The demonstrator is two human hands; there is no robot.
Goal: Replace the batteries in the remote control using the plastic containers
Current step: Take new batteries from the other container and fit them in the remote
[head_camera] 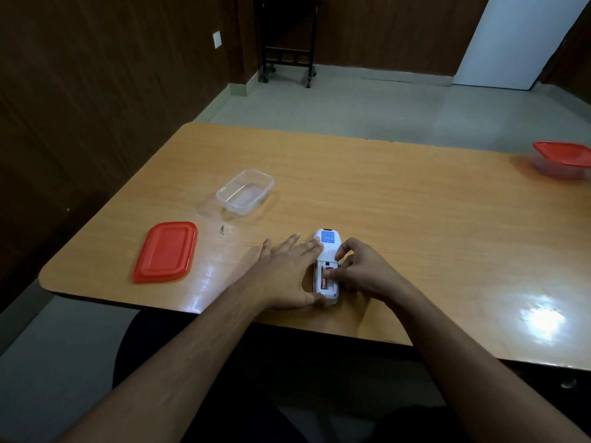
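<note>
While left hand (pixel 289 270) steadies white plastic remote (pixel 327 251), right fingers (pixel 329 274) seemingly pinch battery (pixel 323 278).

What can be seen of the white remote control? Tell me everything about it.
The remote control is a white plastic handset lying face down near the front edge of the wooden table, its length running away from the person. A blue label sits on its far end. The battery cover is off, and a copper-coloured battery shows in the open compartment. The left hand steadies its left side and near end; the right hand presses fingers into the compartment.
</note>
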